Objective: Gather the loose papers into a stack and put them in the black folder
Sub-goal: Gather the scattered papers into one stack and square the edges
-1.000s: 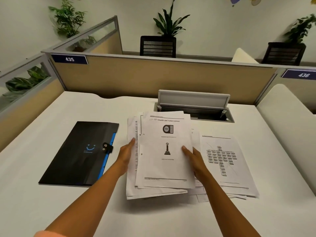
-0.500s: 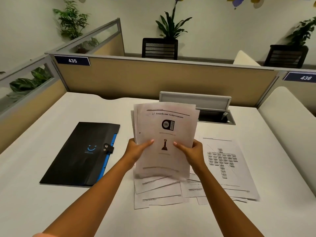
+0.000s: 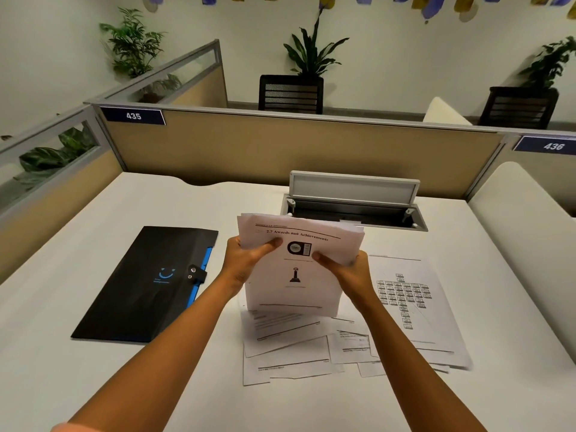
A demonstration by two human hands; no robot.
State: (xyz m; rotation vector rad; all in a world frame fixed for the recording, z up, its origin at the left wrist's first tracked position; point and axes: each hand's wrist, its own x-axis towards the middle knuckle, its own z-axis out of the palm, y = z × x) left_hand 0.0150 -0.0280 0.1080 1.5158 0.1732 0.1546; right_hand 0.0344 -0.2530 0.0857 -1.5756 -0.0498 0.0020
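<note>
I've got my left hand (image 3: 246, 260) and right hand (image 3: 350, 268) clamped on the bundle of papers (image 3: 296, 269), upright to square its edges (I reckon), loose sheets (image 3: 290, 347) below, shut black folder (image 3: 146, 285) left.

The surface (image 3: 93, 385) is plain white. At centre left of the frame lies the black folder (image 3: 140, 285), with a bright blue edge strip and a small blue smile mark on its cover. The held papers (image 3: 296, 275) are white with black print, a black heading and two dark pictures. The loose sheets (image 3: 405, 307) at lower right are white, one patterned with a grid of small black boxes. The partition (image 3: 280, 151) is beige with grey trim and navy number plates.
</note>
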